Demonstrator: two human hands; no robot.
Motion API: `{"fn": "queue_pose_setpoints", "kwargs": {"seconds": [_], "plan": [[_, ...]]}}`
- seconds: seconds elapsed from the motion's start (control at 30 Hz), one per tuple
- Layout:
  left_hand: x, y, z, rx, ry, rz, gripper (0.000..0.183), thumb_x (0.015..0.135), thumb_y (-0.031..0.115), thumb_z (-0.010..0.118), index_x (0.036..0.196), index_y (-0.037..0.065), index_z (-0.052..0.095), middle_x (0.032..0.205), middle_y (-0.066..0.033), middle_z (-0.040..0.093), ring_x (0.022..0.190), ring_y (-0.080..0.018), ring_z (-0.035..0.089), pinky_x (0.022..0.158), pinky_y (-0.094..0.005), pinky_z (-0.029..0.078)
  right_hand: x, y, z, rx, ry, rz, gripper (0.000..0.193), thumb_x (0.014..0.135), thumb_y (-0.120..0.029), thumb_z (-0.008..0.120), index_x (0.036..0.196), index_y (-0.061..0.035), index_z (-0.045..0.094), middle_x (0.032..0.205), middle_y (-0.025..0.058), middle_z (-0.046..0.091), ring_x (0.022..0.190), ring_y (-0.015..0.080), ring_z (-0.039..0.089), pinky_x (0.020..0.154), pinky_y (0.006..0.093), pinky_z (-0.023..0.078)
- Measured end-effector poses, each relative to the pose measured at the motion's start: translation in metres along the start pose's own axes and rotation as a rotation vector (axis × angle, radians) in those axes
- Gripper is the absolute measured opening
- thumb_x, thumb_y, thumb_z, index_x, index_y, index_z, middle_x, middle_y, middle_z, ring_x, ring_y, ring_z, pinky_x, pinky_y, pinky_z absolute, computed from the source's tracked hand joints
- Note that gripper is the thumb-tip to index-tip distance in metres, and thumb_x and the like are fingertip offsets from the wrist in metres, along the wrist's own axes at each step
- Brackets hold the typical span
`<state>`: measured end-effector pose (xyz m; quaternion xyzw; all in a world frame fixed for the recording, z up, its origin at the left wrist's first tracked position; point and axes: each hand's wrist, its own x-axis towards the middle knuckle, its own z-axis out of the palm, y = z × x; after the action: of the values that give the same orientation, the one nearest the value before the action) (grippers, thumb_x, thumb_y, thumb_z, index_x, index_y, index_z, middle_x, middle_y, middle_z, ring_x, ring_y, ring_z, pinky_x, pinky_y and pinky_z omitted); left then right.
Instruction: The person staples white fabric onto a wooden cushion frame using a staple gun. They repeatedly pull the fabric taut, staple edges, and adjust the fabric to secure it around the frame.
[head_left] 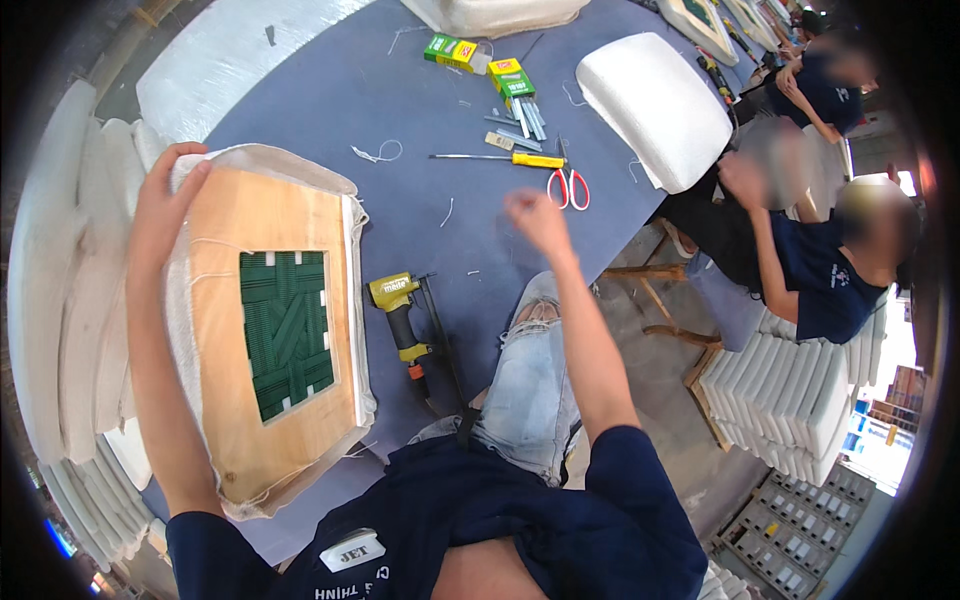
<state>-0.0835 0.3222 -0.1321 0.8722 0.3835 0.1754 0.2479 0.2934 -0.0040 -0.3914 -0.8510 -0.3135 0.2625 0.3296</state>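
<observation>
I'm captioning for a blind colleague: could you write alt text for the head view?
A person's left hand grips the upper left corner of a fabric-edged wooden panel with green webbing in its middle, while their blurred right hand hovers over a blue-grey table. A yellow-and-black power tool lies beside the panel; beyond are a yellow-handled screwdriver and red-handled scissors.

I couldn't tell from afar whether the blurred right hand (540, 222) held anything. The top edge cut off a white cushion (490, 12), blur covered co-workers' heads (877, 225), and the wood-backed seat (285, 335) hid its underside.
</observation>
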Motion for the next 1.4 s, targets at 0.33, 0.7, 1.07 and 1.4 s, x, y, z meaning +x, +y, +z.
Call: {"fn": "queue_pose_setpoints", "kwargs": {"seconds": [0.33, 0.7, 1.07, 1.4], "plan": [[0.003, 0.002, -0.003, 0.022, -0.023, -0.166, 0.028, 0.099, 0.028, 0.065, 0.118, 0.007, 0.066, 0.113, -0.007, 0.067, 0.111, -0.0191, 0.059, 0.106, -0.0314, 0.041, 0.175, 0.018, -0.028, -0.449, 0.449, 0.045, 0.039, 0.087, -0.038, 0.077, 0.116, -0.0123, 0.075, 0.114, 0.0133, 0.074, 0.108, 0.0351, 0.071, 0.087, 0.0507, 0.057], [0.0, -0.012, -0.004, 0.009, -0.019, -0.096, 0.029, 0.099, 0.022, 0.062, 0.121, 0.003, 0.062, 0.122, -0.0097, 0.064, 0.124, -0.0233, 0.054, 0.113, -0.0344, 0.035, 0.186, 0.025, -0.039, -0.606, 0.35, 0.162, 0.021, 0.086, -0.018, 0.067, 0.103, -0.0092, 0.074, 0.105, 0.016, 0.074, 0.098, 0.0358, 0.074, 0.085, 0.0502, 0.057], [0.008, -0.004, 0.007, -0.065, 0.033, 0.045, 0.025, 0.093, 0.011, 0.067, 0.114, -0.001, 0.064, 0.116, -0.0135, 0.066, 0.116, -0.0271, 0.059, 0.107, -0.0374, 0.042, 0.088, 0.011, -0.01, 0.712, 0.073, 0.19, 0.017, 0.085, -0.022, 0.08, 0.095, -0.0113, 0.071, 0.084, 0.0015, 0.072, 0.07, 0.0093, 0.067, 0.055, 0.027, 0.051], [0.007, -0.01, 0.007, -0.075, 0.057, 0.145, 0.032, 0.092, 0.016, 0.069, 0.118, -0.003, 0.065, 0.117, -0.017, 0.067, 0.117, -0.0307, 0.061, 0.106, -0.039, 0.044, -0.107, -0.006, 0.162, 0.117, -0.17, 0.252, 0.022, 0.079, -0.027, 0.082, 0.096, -0.0134, 0.08, 0.099, 0.011, 0.079, 0.09, 0.0272, 0.076, 0.077, 0.0421, 0.059]]}}
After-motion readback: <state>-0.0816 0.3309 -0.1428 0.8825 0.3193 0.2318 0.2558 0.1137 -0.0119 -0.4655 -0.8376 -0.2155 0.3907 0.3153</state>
